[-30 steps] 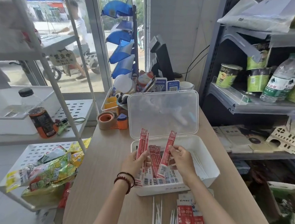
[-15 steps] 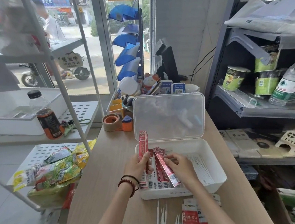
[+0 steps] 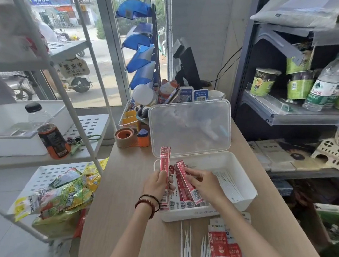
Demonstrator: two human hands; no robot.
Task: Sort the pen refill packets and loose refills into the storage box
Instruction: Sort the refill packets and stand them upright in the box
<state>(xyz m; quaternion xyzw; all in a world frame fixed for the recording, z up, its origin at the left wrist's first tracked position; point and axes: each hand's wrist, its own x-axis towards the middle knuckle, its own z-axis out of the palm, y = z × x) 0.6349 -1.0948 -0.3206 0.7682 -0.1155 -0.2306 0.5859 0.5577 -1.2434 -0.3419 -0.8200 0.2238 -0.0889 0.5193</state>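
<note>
A white storage box (image 3: 246, 201) stands open on the wooden counter, its clear lid (image 3: 191, 128) tipped up behind. My left hand (image 3: 157, 185) grips a red refill packet (image 3: 165, 158) upright over the box's left end. My right hand (image 3: 203, 183) presses another red packet (image 3: 188, 183) down onto the row of packets (image 3: 176, 203) lying in the left half. White loose refills (image 3: 229, 185) lie in the box's right half. More red packets (image 3: 223, 252) and loose white refills (image 3: 187, 251) lie on the counter in front of the box.
Behind the box stand a tape roll (image 3: 124, 137), an orange dispenser (image 3: 143, 139) and a desk organiser (image 3: 133, 115). A white rack with snack bags (image 3: 63, 197) and a bottle (image 3: 50, 135) is at the left. Grey shelves with cups and water bottles (image 3: 325, 90) are at the right.
My right hand has laid its packet from upright down onto the row in the box. My left hand still holds its packet upright. The camera has shifted a little.
</note>
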